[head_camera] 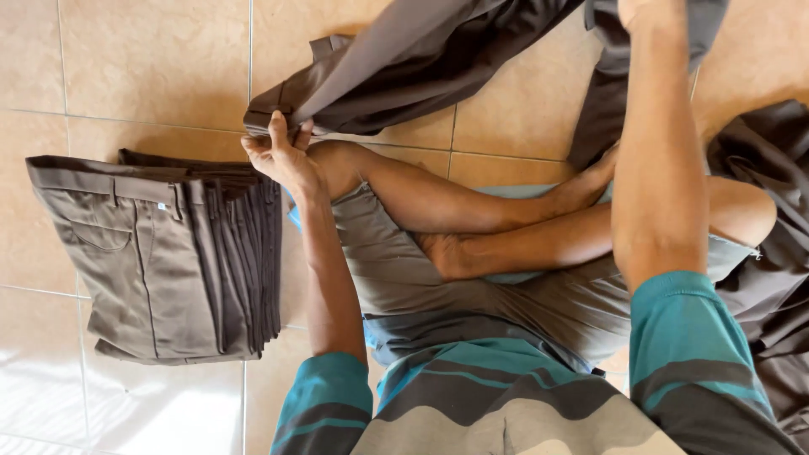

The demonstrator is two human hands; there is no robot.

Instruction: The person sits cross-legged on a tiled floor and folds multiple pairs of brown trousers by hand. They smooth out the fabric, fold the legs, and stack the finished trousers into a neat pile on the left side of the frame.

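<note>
The person is sitting cross-legged on the tiled floor (152, 59), wearing a striped teal shirt and grey shorts.

The left hand (282, 152) is reaching out past the left knee. Its fingers are curled shut and are pinching one end of a pair of dark brown trousers (421, 59). That end looks like the thick band at the top, bunched up in the grip. From this hand the cloth is stretching up and away to the right.

The right hand (640, 13) is lifted high and far out, and it is mostly cut off by the top edge of the picture. It seems to be holding the other end of the trousers, but I cannot tell how its fingers are closed.

The trousers are hanging between the two hands, above the crossed legs. They are soft and floppy and look light. They are sagging and folding easily, so I think a grip at the thick band and the leg ends is best.

Just to the left of the left hand, a neat pile of folded trousers (168, 261) is lying on the floor. Past the right arm, loose dark clothes (771, 211) are lying in a heap.
</note>
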